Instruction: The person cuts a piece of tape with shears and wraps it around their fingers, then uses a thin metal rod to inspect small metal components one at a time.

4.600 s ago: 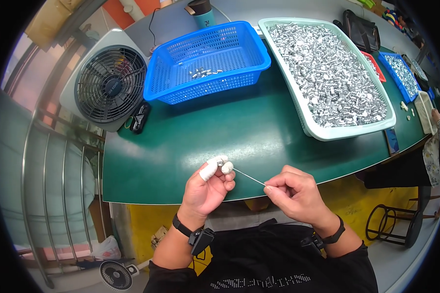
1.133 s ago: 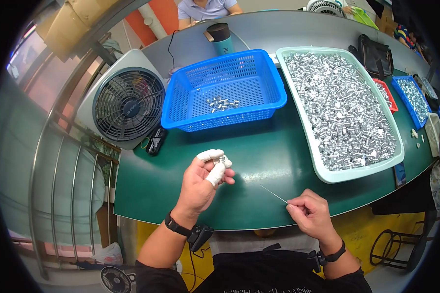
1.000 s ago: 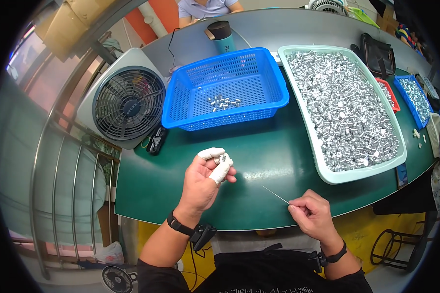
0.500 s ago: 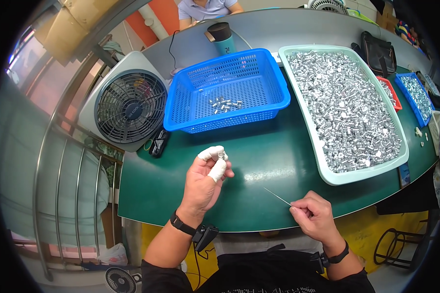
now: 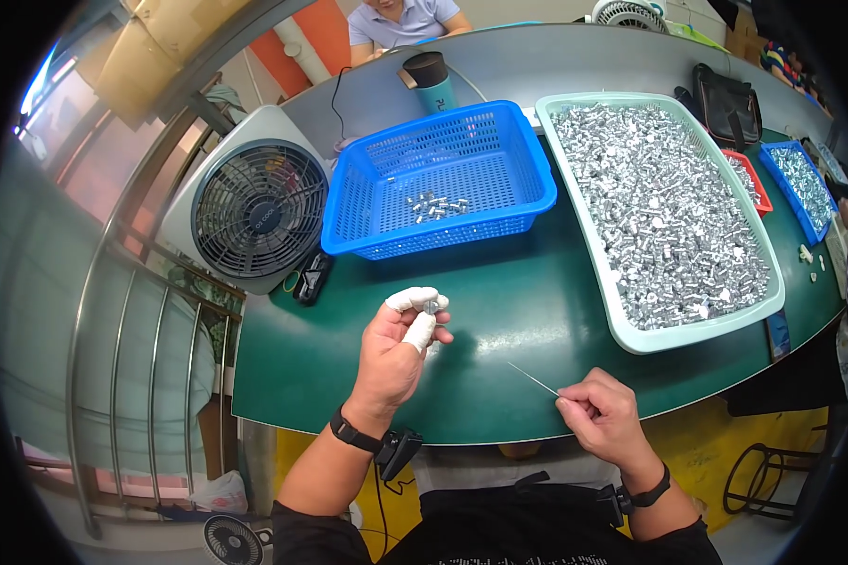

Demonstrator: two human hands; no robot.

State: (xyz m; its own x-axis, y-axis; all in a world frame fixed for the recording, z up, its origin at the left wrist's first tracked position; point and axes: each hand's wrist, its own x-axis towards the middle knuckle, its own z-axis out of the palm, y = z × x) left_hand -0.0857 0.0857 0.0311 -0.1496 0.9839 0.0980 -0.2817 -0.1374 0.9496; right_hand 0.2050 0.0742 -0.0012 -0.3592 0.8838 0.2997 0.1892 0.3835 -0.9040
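My left hand (image 5: pixel 398 339), with white coverings on its thumb and fingertips, pinches a small round metal part (image 5: pixel 431 307) above the green table. Its outer face shows; most of the rest is hidden by the fingers. My right hand (image 5: pixel 601 414) is closed on a thin metal needle-like rod (image 5: pixel 534 379), whose tip points up and left toward my left hand without touching the part. Beyond my left hand, a blue perforated basket (image 5: pixel 443 240) holds several small metal parts (image 5: pixel 438 207). A pale green tray (image 5: pixel 622 325) at the right is heaped with similar silvery parts (image 5: pixel 664 217).
A box fan (image 5: pixel 262 215) stands at the left, with a small black object (image 5: pixel 311 280) beside it. Behind the basket is a teal tumbler (image 5: pixel 433 87). A red bin (image 5: pixel 752 179), a blue bin (image 5: pixel 801 188) and a black bag (image 5: pixel 728 104) lie far right. Another person (image 5: pixel 407 24) sits opposite.
The metal part between my left fingertips has turned, so its round face now shows. My right hand keeps its hold on the rod almost unmoved. The view has shifted slightly.
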